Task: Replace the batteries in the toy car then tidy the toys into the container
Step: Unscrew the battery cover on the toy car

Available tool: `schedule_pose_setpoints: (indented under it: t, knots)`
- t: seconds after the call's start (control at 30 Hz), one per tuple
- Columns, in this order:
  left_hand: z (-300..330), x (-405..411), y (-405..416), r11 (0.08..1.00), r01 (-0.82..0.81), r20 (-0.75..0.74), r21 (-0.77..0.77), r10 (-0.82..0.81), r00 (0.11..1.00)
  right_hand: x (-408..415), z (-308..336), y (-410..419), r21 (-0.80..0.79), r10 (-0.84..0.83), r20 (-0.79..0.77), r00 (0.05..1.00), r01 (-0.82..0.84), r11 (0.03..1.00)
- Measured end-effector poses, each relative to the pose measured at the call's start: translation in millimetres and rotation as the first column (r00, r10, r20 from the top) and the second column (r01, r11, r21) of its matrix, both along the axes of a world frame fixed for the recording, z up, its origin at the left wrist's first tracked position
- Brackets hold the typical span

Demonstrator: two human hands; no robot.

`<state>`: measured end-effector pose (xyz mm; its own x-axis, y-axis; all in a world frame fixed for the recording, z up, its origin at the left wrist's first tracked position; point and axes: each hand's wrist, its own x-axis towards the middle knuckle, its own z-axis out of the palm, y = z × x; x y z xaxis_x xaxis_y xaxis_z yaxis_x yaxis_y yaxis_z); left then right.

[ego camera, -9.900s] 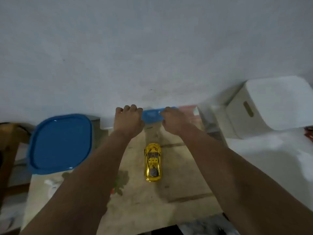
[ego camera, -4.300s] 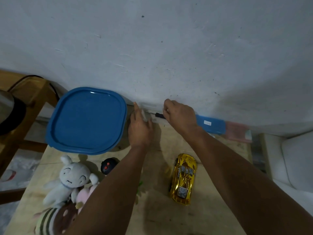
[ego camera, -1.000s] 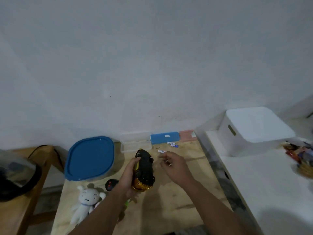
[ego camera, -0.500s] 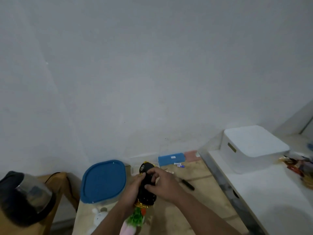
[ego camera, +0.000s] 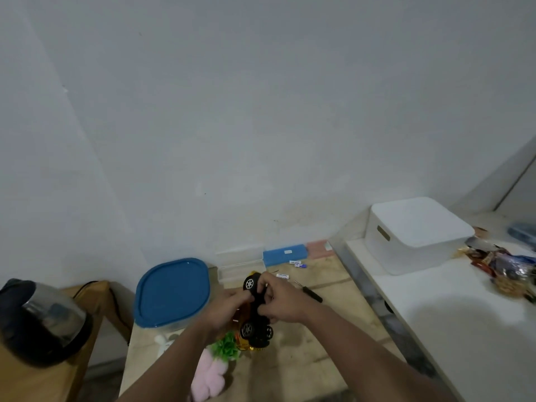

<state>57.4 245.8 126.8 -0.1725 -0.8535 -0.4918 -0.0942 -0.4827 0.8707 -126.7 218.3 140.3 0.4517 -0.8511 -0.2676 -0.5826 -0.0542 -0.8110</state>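
Both hands are closed on the gold toy car with the black plastic underside (ego camera: 255, 311), held above the table, belly turned up toward the person and wheels out. Left hand (ego camera: 224, 310) cups the body from the side; right hand (ego camera: 282, 304) presses its fingers (ego camera: 262, 285) against the chassis. Whether the battery hatch is open cannot be told; the fingers cover it.

Judgement: the battery step is in hand, at the hatch. Next move likely calls for the small black-handled screwdriver (ego camera: 309, 293), lying just right of the hands, or for the small white-labelled batteries (ego camera: 295, 263) loose behind it.

Beneath the forearms: a pink plush toy with a green tuft (ego camera: 214, 364), not yet tidied. The round clear container with the blue plastic lid (ego camera: 172, 291) sits left of the car, lid on.

Surface is a pale, worn wooden table (ego camera: 307, 352) against a plain grey-white wall. A blue flat case (ego camera: 285, 252) lies along the wall. Right: white counter, white lidded storage box (ego camera: 414, 235). Left: dark kettle (ego camera: 43, 320).
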Motion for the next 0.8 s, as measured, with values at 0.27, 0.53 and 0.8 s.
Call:
schedule_pose_setpoints:
  t: [0.27, 0.53, 0.8]
  knots:
    - [-16.6, -23.2, -15.2, 0.997, 0.073, -0.002, -0.009, -0.073, 0.997, -24.4, -16.8, -11.0, 0.052, 0.04, -0.027, 0.999, -0.039, 0.998]
    - [-46.4, -59.1, -56.7, 0.998, 0.038, 0.024, 0.044, -0.039, 0.999, -59.8, -53.6, -59.3, 0.062, 0.1, -0.044, 0.994, -0.097, 0.993]
    - [-106.5, -81.0, -87.4, 0.924, -0.312, -0.024, 0.221, 0.325, 0.946, -104.1, -137.3, -121.0, -0.066, -0.3, -0.171, 0.939, 0.292, 0.954]
